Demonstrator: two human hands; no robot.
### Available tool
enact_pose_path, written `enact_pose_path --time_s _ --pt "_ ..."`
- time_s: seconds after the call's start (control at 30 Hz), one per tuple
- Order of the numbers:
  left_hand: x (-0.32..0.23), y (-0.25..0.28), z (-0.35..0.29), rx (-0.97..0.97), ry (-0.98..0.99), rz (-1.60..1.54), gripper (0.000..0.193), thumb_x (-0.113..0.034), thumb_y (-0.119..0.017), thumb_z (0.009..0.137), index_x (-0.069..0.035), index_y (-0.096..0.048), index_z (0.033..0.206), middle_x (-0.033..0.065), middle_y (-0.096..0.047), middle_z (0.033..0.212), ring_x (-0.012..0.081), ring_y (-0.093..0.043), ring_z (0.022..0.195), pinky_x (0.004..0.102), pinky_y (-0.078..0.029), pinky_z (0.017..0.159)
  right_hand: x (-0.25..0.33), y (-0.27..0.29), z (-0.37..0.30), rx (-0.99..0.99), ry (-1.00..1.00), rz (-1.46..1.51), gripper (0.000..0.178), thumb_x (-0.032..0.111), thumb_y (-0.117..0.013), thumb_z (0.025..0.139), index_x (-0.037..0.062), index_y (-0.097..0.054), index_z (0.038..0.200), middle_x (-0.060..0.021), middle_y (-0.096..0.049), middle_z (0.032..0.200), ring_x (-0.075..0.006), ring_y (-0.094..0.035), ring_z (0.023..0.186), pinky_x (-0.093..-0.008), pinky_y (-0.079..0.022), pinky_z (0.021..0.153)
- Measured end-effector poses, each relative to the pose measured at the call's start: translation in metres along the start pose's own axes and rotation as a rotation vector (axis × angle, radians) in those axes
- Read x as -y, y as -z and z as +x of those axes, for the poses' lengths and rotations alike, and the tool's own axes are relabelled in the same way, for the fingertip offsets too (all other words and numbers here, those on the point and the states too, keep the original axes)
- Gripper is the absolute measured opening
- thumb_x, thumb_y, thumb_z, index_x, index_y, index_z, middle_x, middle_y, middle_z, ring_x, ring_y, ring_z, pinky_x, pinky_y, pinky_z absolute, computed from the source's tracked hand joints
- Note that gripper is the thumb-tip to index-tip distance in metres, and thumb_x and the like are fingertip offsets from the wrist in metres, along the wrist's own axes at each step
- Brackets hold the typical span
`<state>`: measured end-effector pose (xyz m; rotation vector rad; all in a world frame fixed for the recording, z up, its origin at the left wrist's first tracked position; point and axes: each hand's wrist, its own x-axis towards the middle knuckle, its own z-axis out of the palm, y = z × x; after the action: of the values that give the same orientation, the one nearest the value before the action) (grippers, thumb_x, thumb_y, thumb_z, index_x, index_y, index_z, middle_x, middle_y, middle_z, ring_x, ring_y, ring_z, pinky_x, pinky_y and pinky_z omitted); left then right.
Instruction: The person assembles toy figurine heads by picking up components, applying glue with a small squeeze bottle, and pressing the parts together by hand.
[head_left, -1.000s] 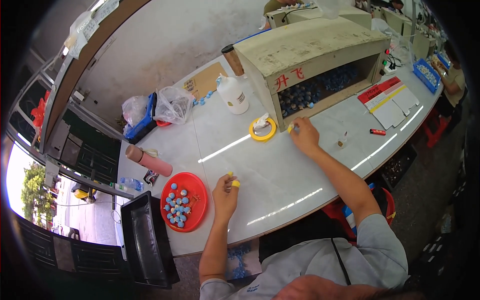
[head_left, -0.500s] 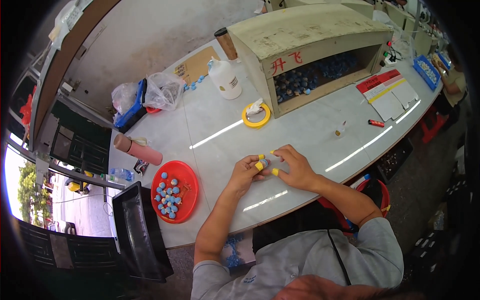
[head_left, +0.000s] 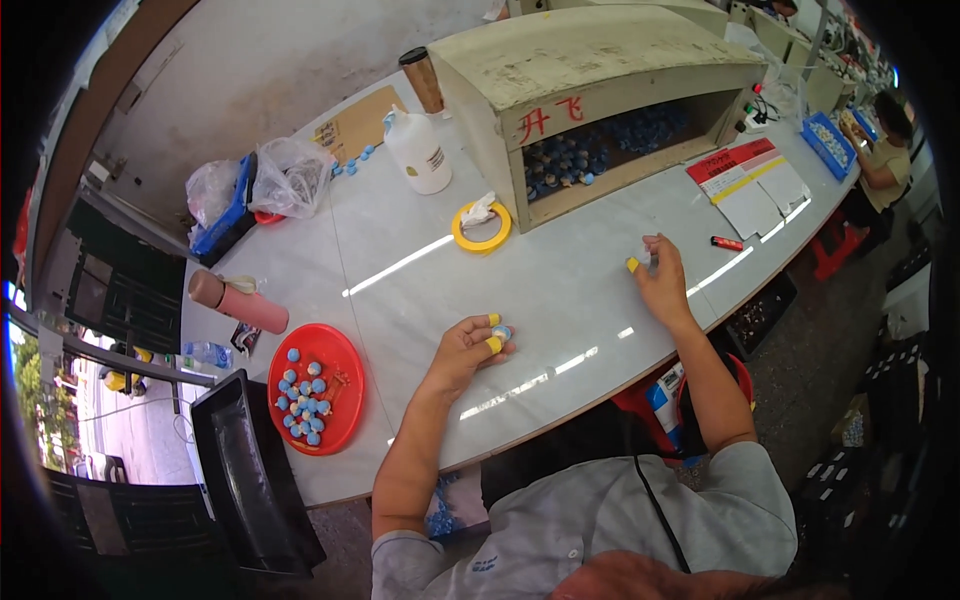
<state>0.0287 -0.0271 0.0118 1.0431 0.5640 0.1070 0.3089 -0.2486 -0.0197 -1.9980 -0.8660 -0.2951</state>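
My left hand (head_left: 466, 350), with yellow covers on thumb and fingertip, pinches a small blue ball-shaped piece (head_left: 502, 332) above the table. Farther right, my right hand (head_left: 661, 288) closes its thumb and fingers around a small translucent bottle (head_left: 645, 257), mostly hidden by the fingers. Yellow covering shows on the right thumb too. To the left of my left hand lies a red plate (head_left: 347, 388) carrying several blue-and-white balls (head_left: 303, 402) of similar look.
A beige metal box (head_left: 600, 75) holding many blue pieces stands at the back. Around it are a yellow tape roll (head_left: 466, 240), white bottle (head_left: 420, 155), red-and-white card (head_left: 740, 190) and red lighter (head_left: 727, 243). A pink flask (head_left: 245, 305) and black bin (head_left: 250, 470) are left.
My right hand has left the left hand and moved right to the small bottle, closing on it. My left hand keeps the blue piece. The whole view has shifted slightly.
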Motion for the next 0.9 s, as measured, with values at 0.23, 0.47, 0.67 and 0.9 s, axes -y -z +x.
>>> enact_pose_path --time_s 0.23,0.47,0.67,0.9 --pt "0.005 0.006 0.000 -0.018 -0.038 0.000 0.034 -0.001 -0.061 0.088 0.004 -0.052 0.120 0.0152 -0.063 0.111 0.0219 -0.066 0.097 0.0249 -0.055 0.082 0.133 -0.024 0.004 0.715 0.105 0.325 0.033 0.004 -0.063 0.084 -0.0014 -0.054 0.115 -0.0150 -0.063 0.104 -0.0262 -0.064 0.094 -0.0344 -0.050 0.082" --pt "0.011 0.009 0.002 -0.001 -0.073 -0.016 0.030 0.000 -0.060 0.089 0.008 -0.054 0.116 0.0166 -0.064 0.106 0.0232 -0.066 0.095 0.0288 -0.055 0.087 0.143 -0.050 -0.014 0.622 0.280 0.517 0.028 0.008 -0.068 0.076 -0.0004 -0.062 0.102 -0.0172 -0.065 0.095 -0.0255 -0.064 0.080 -0.0306 -0.050 0.069" --pt "0.008 0.007 0.001 0.025 -0.065 0.027 0.032 0.000 -0.061 0.088 0.012 -0.052 0.117 0.0151 -0.064 0.105 0.0206 -0.067 0.092 0.0259 -0.055 0.082 0.129 -0.066 -0.032 0.400 0.383 0.686 0.019 0.003 -0.066 0.072 -0.0005 -0.062 0.090 -0.0143 -0.066 0.078 -0.0225 -0.061 0.061 -0.0304 -0.047 0.057" --pt "0.007 0.004 0.000 0.012 -0.054 0.043 0.035 0.001 -0.060 0.087 0.014 -0.051 0.118 0.0160 -0.064 0.105 0.0200 -0.067 0.091 0.0252 -0.055 0.081 0.129 -0.069 -0.030 0.375 0.555 0.590 0.016 0.006 -0.066 0.072 -0.0014 -0.062 0.086 -0.0136 -0.065 0.071 -0.0260 -0.060 0.056 -0.0335 -0.047 0.056"
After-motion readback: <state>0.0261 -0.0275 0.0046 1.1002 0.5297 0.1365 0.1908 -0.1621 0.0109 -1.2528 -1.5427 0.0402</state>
